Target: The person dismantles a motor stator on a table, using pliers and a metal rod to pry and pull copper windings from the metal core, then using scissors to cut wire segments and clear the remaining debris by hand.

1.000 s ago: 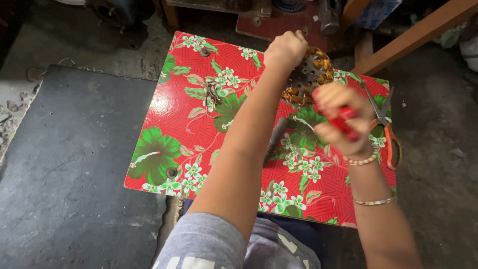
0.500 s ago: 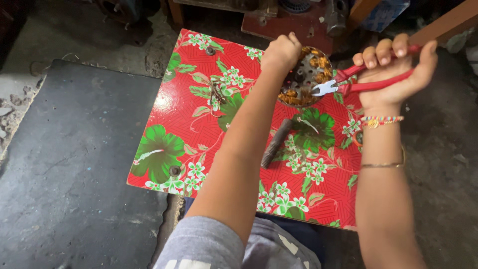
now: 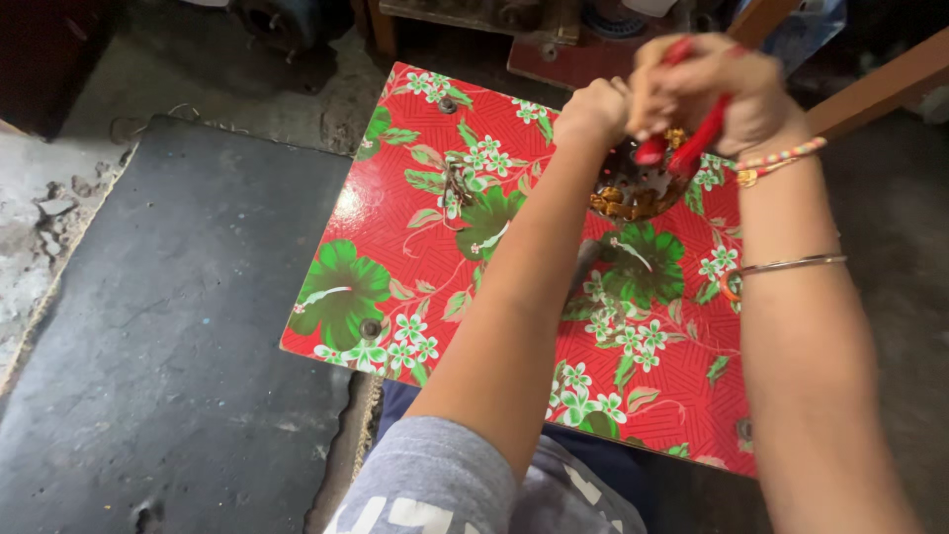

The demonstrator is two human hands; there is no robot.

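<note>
A square tabletop is showing bright red with green leaves and small white flowers. Red tool handles are showing in the right hand. A dark grey slab is lying beside it.

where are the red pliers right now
In the head view, the red pliers are top right, gripped in the right hand, over the round metal piece beside the left hand.

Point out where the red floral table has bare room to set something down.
Bare: the table's near-left part, between its left edge and the left forearm. Crowded: the far right, where the left hand and right hand with red-handled pliers work a round metal piece.
</note>
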